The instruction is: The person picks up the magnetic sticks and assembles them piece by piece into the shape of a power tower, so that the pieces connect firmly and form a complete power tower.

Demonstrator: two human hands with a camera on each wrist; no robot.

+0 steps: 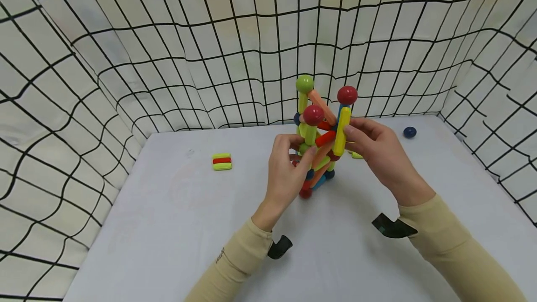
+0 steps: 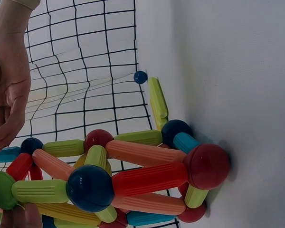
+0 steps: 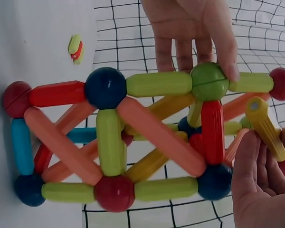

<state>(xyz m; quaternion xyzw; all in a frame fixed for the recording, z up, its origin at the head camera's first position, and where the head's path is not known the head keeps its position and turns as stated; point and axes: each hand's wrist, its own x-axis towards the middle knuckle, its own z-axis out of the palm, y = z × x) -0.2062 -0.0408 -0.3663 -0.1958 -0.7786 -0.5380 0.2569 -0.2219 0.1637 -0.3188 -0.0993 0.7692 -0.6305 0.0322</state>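
Note:
A tall tower of coloured rods and balls point(image 3: 109, 142) stands upright on the white table, with blue, red and green balls at its joints. My left hand point(image 1: 287, 169) grips its near side, thumb and fingers around a green ball point(image 3: 209, 81). Above that ball, a short green rod carries a red ball point(image 1: 313, 115). My right hand point(image 1: 379, 157) pinches a loose yellow rod point(image 1: 342, 132) between thumb and fingers at the tower's upper right. In the head view the rod stands nearly vertical and overlaps a blue rod topped by another red ball point(image 1: 347, 95).
Two green rods and a red rod point(image 1: 222, 161) lie side by side on the left of the table point(image 1: 189, 227). A loose blue ball point(image 1: 409, 132) rests at the back right. Behind the tower lies a green rod point(image 2: 157, 97). Black netting point(image 1: 235, 50) over white walls surrounds the table.

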